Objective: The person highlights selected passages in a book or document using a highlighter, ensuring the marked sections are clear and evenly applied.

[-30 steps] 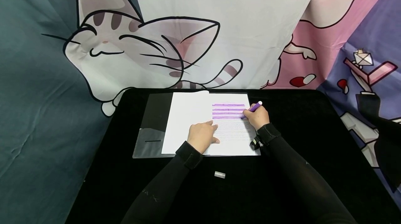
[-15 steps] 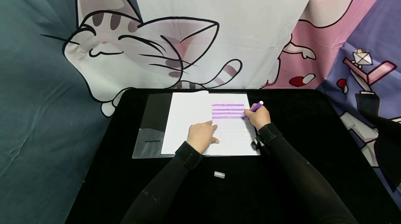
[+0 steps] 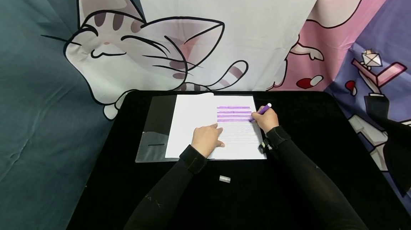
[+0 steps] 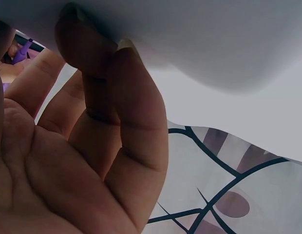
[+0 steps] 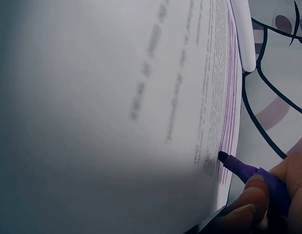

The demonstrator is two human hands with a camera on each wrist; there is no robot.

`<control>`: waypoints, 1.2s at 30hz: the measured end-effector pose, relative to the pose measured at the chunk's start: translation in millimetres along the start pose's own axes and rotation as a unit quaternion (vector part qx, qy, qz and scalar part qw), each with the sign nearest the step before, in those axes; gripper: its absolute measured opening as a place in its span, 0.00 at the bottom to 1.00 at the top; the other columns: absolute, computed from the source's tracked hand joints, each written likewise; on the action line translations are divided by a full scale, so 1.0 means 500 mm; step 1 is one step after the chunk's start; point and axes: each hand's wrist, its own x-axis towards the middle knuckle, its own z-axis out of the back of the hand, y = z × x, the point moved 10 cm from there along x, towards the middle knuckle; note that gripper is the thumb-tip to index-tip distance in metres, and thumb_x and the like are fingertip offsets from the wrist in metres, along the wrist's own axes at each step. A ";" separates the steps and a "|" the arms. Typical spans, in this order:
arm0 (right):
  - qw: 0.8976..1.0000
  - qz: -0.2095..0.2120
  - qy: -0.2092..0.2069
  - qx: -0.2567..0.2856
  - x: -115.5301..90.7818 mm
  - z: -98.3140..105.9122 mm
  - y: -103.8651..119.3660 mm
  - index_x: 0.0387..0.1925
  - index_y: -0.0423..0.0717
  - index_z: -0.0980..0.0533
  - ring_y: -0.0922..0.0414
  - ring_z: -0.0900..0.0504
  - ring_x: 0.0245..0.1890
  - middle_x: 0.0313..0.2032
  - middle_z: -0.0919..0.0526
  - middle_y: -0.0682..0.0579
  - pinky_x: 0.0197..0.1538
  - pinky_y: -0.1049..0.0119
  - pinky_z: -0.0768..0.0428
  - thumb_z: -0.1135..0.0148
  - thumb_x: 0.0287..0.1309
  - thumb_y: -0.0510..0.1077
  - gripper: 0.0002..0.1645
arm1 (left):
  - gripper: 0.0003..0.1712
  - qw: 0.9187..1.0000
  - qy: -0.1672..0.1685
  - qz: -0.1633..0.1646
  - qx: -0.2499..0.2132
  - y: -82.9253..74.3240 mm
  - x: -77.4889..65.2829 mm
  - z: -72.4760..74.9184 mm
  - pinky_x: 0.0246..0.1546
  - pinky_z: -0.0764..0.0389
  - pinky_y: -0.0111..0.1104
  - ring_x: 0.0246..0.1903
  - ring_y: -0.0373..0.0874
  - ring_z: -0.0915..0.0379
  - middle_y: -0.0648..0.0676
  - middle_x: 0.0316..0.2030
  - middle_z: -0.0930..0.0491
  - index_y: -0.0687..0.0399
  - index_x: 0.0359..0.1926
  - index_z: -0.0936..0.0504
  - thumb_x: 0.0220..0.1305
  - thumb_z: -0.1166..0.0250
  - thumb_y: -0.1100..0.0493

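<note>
My right hand (image 3: 266,119) pinches a purple highlighter (image 3: 264,109) with a white end. Its dark tip, plain in the right wrist view beside the highlighter (image 5: 258,173), is at the right end of the lowest purple line on the printed right-hand page (image 3: 239,149). Several purple lines (image 3: 234,112) cross the upper text of that page. My left hand (image 3: 206,139) rests across the inner fold of the open booklet, its fingers spread toward the printed page. Close up in the left wrist view, bent left fingers (image 4: 141,117) touch the white paper with their tips.
The blank left-hand page (image 3: 189,119) lies over a clear grey plastic cover (image 3: 154,144). A small pale grey cylinder (image 3: 225,179) lies on the black tabletop (image 3: 244,201) in front of the booklet. Behind the table hangs a printed cartoon cloth (image 3: 257,15).
My right hand and the highlighter have shifted slightly to the right, toward the page's outer edge. My left hand has stayed in place.
</note>
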 end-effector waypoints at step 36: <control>0.992 -0.031 0.031 0.117 -0.075 0.046 0.059 0.21 0.49 0.24 0.61 0.20 0.19 0.19 0.17 0.55 0.25 0.69 0.22 0.33 0.65 0.42 0.15 | 0.41 1.000 -0.007 -0.005 0.002 -0.004 -0.005 0.006 0.45 0.05 0.48 0.64 0.51 0.08 0.49 0.74 0.14 0.36 0.72 0.11 0.59 0.19 0.30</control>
